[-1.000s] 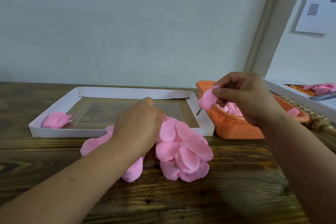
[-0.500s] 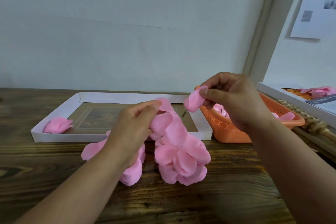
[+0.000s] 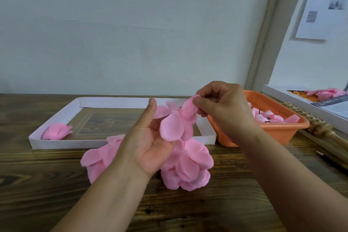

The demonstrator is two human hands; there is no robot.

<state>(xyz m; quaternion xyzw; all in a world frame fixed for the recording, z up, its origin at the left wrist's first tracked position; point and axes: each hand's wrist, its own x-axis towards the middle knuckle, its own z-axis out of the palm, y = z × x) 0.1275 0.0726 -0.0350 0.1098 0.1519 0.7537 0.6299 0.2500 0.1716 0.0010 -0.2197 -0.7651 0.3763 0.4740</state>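
While the left hand (image 3: 148,145) lies palm up over the table (image 3: 207,209), it cups a pink bloom (image 3: 171,128) lifted clear of the wood; thumb stands straight, fingers curl under the bloom (tips hidden). Right hand (image 3: 224,107) pinches one petal (image 3: 189,109) between thumb and forefinger, at the bloom's far right edge, touching it; two flowers (image 3: 188,167) lie on the table beneath the hands; white tray (image 3: 116,102), far left, holds another; orange basket (image 3: 282,132), right, holds loose petals.
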